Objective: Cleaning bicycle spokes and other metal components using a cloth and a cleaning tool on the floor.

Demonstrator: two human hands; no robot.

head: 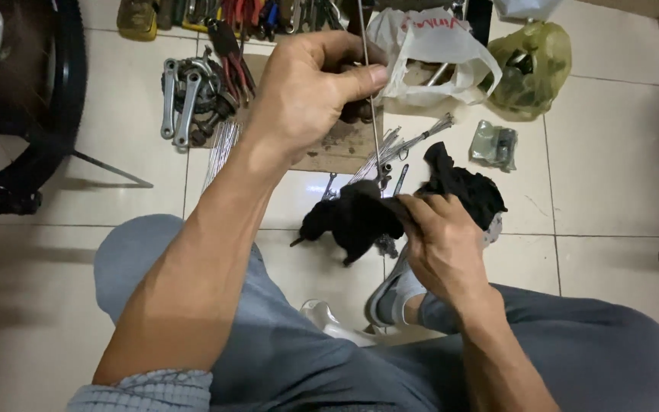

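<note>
A thin metal spoke (pixel 370 84) is pinched upright in the left hand (pixel 306 84), while a black rag (pixel 360 217) is gripped around its lower end by the right hand (pixel 440 244). Beyond the rag, a bundle of spokes (pixel 413 145) is seen lying on the floor (pixel 612 175), apparently yet to be wiped.

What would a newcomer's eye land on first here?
Centre frame, the left hand pinches a thin metal spoke upright, while the right hand grips a black rag bunched around the spoke's lower end. Behind them on the tiled floor lie loose spokes and crank arms, with a bicycle wheel at far left.
</note>
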